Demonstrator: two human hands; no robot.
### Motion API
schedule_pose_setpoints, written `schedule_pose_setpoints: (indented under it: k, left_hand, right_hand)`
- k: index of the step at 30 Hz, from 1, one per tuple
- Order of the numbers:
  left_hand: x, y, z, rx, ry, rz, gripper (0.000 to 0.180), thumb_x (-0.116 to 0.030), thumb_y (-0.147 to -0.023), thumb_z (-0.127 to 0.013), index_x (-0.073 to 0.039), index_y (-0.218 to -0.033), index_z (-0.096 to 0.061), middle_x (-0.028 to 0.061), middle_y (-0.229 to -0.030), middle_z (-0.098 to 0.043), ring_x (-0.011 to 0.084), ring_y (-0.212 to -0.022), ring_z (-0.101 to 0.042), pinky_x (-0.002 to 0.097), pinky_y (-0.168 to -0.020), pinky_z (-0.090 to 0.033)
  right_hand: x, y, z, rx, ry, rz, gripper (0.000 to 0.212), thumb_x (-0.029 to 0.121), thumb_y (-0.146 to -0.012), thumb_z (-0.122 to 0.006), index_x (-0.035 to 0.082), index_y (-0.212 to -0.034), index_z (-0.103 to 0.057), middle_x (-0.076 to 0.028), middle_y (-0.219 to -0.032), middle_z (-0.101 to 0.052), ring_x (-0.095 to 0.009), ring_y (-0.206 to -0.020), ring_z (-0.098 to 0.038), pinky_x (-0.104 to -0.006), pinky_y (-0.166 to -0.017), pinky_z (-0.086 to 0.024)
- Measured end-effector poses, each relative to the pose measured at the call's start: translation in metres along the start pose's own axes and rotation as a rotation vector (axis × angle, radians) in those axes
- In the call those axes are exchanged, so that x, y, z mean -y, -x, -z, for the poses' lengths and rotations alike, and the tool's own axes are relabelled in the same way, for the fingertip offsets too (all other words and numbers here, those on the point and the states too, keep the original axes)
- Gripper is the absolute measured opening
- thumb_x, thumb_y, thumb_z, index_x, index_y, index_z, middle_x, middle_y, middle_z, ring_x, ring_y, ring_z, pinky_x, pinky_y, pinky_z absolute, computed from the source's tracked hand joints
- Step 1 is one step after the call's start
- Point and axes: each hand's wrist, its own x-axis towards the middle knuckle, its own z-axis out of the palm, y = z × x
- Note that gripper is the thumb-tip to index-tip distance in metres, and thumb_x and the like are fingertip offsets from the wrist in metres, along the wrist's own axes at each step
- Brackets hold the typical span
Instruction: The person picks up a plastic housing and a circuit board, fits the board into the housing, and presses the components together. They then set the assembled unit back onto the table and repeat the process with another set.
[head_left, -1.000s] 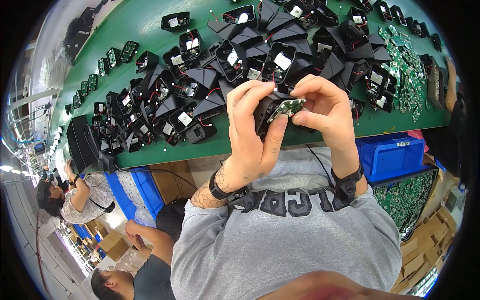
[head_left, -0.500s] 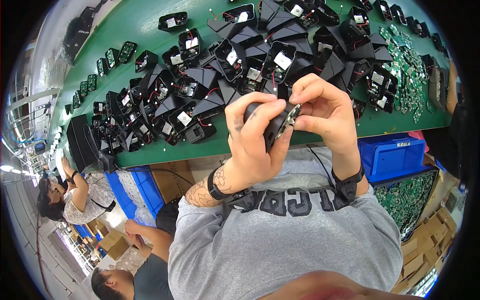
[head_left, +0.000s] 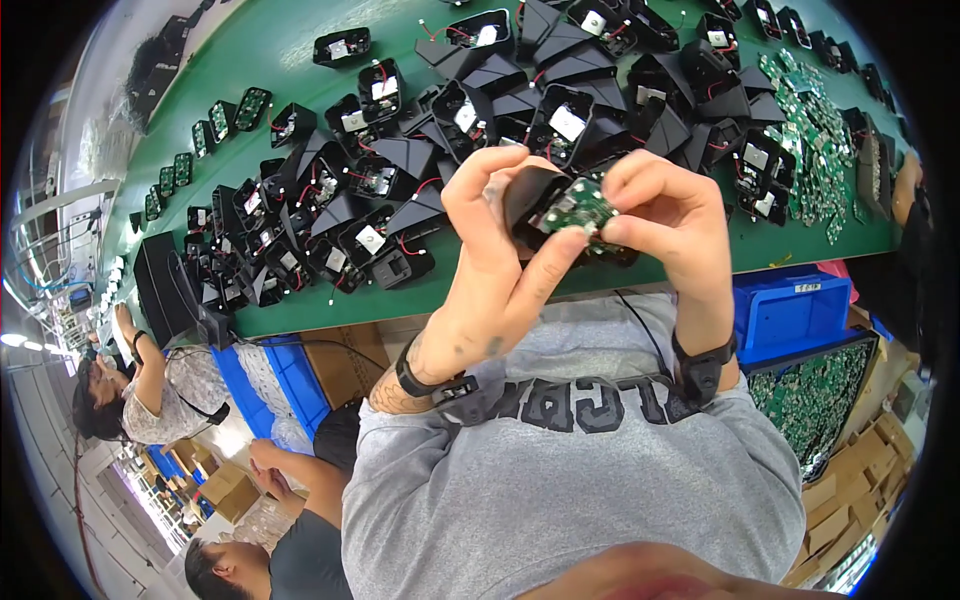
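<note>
Above the near edge of the green table, my left hand [head_left: 490, 250] is wrapped round a black plastic housing [head_left: 527, 199], its open side tilted toward the right. A green circuit board [head_left: 578, 207] lies at the mouth of that housing, partly inside it or against its rim; I cannot tell which. My right hand [head_left: 672, 215] pinches the board's right edge between thumb and fingers. The left thumb presses near the board's lower edge. Any wires between board and housing are hidden by my fingers.
Many black housings [head_left: 380, 175] with red wires cover the green table [head_left: 300, 80]. At the right lies a heap of circuit boards [head_left: 815, 150]. A blue bin [head_left: 790, 315] stands beyond the near edge, right. Two people [head_left: 300, 540] are at the left; another person's hand [head_left: 908, 185] shows far right.
My left hand has turned the housing so that its open side and the board's face show more. The right hand has shifted slightly right and down, still pinching the board.
</note>
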Motion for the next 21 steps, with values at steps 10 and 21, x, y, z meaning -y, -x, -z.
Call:
schedule_pose_setpoints:
  k: [10, 21]
  left_hand:
    - [-0.016, -0.02, 0.02, 0.243, -0.382, 0.219, 0.051, 0.006, -0.073, -0.062, -0.001, -0.122, -0.052, 0.0059, -0.106, -0.056, 0.0143, -0.096, -0.059, 0.025, -0.074, -0.05]
    - [-0.004, -0.004, 0.006, 0.056, 0.185, 0.297, 0.058, 0.002, -0.084, -0.037, -0.005, -0.141, -0.031, 0.0152, -0.109, -0.062, 0.0163, -0.092, -0.062, 0.0281, -0.08, -0.051]
  right_hand:
    - [-0.001, 0.011, 0.005, 0.0, -0.239, -0.297, 0.012, -0.002, -0.077, -0.071, -0.003, -0.086, -0.063, -0.007, -0.084, -0.064, -0.014, -0.07, -0.064, -0.025, -0.061, -0.054]
    - [0.02, 0.011, -0.027, -0.229, 0.098, -0.226, 0.019, -0.009, -0.075, -0.07, -0.003, -0.088, -0.058, -0.008, -0.078, -0.065, -0.013, -0.068, -0.065, -0.0223, -0.06, -0.053]
